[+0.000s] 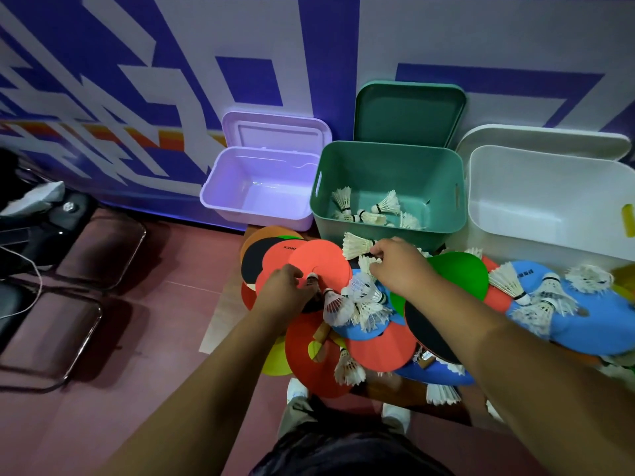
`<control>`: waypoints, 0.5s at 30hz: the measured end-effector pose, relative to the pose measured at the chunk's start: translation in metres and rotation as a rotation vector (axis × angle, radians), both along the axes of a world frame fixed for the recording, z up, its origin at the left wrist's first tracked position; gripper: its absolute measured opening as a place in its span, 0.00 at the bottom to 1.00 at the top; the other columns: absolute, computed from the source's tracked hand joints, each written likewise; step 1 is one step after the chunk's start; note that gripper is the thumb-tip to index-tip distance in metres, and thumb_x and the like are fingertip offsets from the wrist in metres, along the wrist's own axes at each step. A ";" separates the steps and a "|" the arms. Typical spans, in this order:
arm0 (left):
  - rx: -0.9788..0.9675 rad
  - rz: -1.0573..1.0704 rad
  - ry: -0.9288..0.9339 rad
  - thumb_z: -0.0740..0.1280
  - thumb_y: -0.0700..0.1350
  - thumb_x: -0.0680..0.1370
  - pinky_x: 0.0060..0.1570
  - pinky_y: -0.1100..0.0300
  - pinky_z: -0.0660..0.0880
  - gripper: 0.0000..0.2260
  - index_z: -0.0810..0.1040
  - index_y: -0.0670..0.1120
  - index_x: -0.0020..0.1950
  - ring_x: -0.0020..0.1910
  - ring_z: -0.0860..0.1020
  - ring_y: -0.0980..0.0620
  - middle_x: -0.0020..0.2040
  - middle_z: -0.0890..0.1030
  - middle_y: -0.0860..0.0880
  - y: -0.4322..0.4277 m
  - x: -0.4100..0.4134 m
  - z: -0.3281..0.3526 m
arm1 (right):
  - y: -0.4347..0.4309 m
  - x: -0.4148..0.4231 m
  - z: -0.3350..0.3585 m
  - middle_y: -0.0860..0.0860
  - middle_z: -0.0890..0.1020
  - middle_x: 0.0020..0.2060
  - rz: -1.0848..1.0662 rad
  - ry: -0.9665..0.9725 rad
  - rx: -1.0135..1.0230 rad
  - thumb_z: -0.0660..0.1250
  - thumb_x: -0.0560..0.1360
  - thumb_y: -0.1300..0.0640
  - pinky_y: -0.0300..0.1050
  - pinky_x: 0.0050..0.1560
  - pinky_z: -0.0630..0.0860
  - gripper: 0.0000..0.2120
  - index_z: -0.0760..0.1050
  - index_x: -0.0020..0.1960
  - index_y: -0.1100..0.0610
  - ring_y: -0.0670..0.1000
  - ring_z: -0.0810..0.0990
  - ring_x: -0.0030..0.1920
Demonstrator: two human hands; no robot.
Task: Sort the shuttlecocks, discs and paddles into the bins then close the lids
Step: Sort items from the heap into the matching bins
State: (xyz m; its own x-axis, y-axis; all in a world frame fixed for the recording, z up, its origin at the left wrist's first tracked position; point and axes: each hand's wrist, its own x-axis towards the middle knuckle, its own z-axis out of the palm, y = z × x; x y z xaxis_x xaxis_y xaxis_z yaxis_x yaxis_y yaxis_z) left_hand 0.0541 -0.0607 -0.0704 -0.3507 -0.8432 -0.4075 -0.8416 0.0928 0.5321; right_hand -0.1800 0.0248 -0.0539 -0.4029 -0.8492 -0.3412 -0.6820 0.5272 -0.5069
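Plainly, right hand [395,266] fingers pinch a shuttlecock [357,244]; left hand [287,288] fingers are hidden, grip unclear.

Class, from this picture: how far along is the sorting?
Done: a few shuttlecocks lie in the green bin. In hand: the right hand holds a shuttlecock by that bin; the left hand pinches a second shuttlecock. Left: discs, paddles, loose shuttlecocks; purple bin empty; all three lids open.
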 end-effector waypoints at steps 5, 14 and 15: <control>0.040 0.016 -0.115 0.73 0.56 0.79 0.46 0.51 0.80 0.26 0.73 0.44 0.71 0.51 0.81 0.45 0.60 0.82 0.43 0.007 0.001 -0.003 | -0.002 0.003 -0.004 0.55 0.78 0.61 0.067 0.060 0.056 0.68 0.77 0.62 0.50 0.59 0.78 0.19 0.80 0.67 0.55 0.57 0.79 0.59; 0.127 0.153 0.018 0.75 0.56 0.78 0.33 0.59 0.78 0.26 0.72 0.45 0.70 0.40 0.83 0.54 0.45 0.83 0.49 0.008 -0.003 0.011 | 0.005 0.002 0.000 0.53 0.80 0.58 0.024 0.056 -0.049 0.62 0.78 0.66 0.50 0.53 0.80 0.16 0.82 0.59 0.52 0.55 0.80 0.53; 0.130 0.166 0.028 0.76 0.54 0.77 0.34 0.58 0.80 0.25 0.73 0.45 0.70 0.39 0.84 0.53 0.45 0.84 0.49 0.007 -0.003 0.013 | 0.007 0.001 0.001 0.53 0.80 0.58 0.021 0.063 -0.064 0.62 0.79 0.66 0.49 0.53 0.79 0.16 0.82 0.59 0.53 0.55 0.80 0.53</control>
State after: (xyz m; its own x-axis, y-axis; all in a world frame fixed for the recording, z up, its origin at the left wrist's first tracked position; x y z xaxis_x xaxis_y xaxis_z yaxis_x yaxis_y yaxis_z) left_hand 0.0506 -0.0535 -0.0578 -0.2237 -0.8316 -0.5083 -0.8242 -0.1170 0.5541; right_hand -0.1793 0.0314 -0.0530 -0.4038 -0.8770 -0.2604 -0.7239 0.4803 -0.4952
